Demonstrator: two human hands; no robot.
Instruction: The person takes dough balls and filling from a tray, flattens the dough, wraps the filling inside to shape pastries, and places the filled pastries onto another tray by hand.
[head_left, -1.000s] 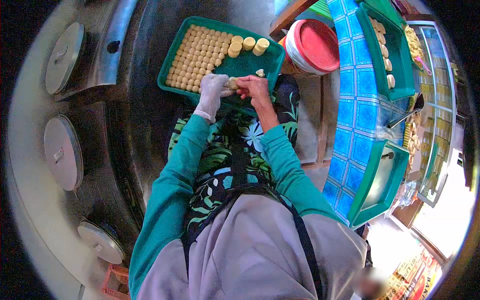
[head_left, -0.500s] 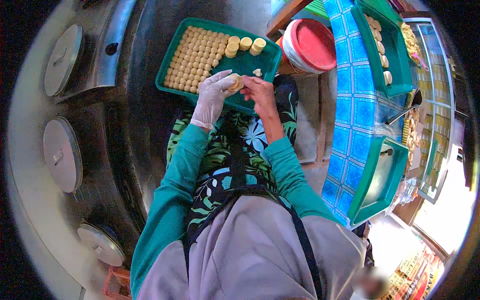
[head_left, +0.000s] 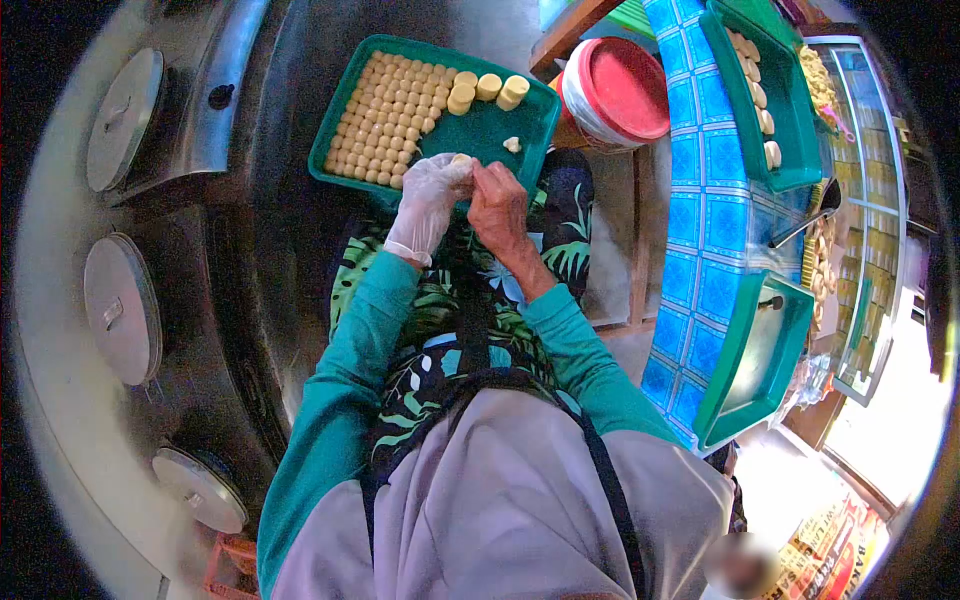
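My left hand, in a thin white glove, is closed around a small pale piece of dough, mostly hidden by the fingers. Bare and curled, my right hand pinches at the right edge of that piece, its fingertips against the gloved ones. Both hands are over the near edge of a green tray by my lap. Rows of small round dough balls fill the tray's left side. Short stacks of flat yellow dough rounds stand at its far right, and a small whitish lump lies below them.
Right of the tray is a bucket with a red lid. A table with a blue checked cloth holds a green tray of pale pieces and another green tray. Round metal lids sit on the dark surface at left.
My right hand has shifted left and curled in closer to my gloved hand. The dough piece, more visible before, is now largely covered by fingers.
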